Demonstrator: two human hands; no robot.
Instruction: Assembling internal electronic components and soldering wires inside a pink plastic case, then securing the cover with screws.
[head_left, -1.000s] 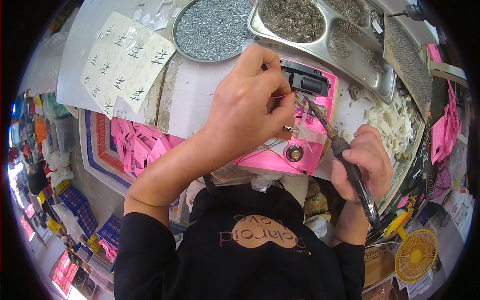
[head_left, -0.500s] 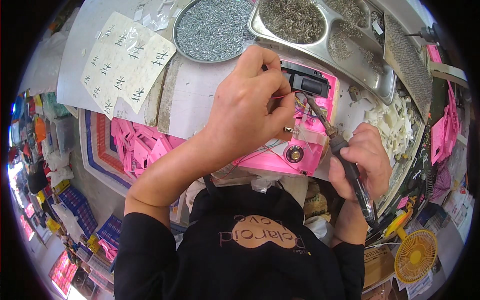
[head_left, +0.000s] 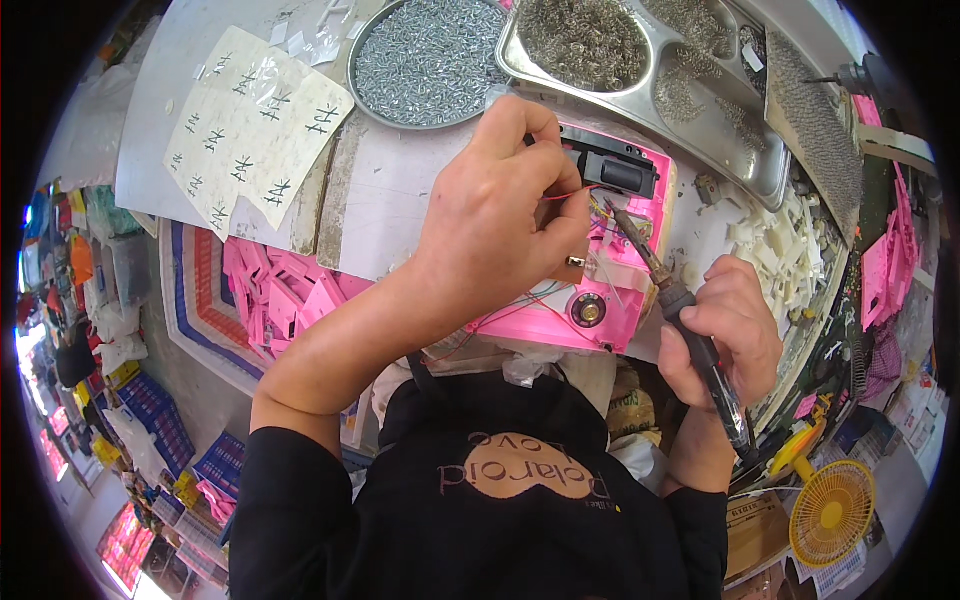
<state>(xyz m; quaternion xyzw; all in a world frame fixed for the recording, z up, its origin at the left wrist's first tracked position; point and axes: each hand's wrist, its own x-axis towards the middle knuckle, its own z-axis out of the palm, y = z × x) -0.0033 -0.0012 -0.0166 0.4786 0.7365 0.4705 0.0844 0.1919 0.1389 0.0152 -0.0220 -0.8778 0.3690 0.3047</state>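
A pink plastic housing (head_left: 648, 232) lies on the table, with a black box-shaped part (head_left: 625, 172) at its far end. Thin coloured wires and a round speaker-like part (head_left: 588, 309) sit inside it. My left hand (head_left: 505, 200) reaches over the housing's left side, thumb and fingers pinched on a red wire (head_left: 592, 189) beside the black part. In my right hand (head_left: 735, 330) is a soldering iron (head_left: 708, 360), held by its dark handle. Its tip points up and left, close to the wires just below the black part. My left fingers hide some of the housing.
A round tray of small screws (head_left: 425, 65) and a metal compartment tray with springs (head_left: 655, 95) stand at the back. White plastic pieces (head_left: 790, 240) are piled at right. Left of me, a crate (head_left: 190, 330) holds pink parts. A yellow fan (head_left: 830, 512) stands lower right.
The soldering iron's tip has drawn back slightly, down and right from the black part's edge. My left hand keeps its pinch almost unmoved.
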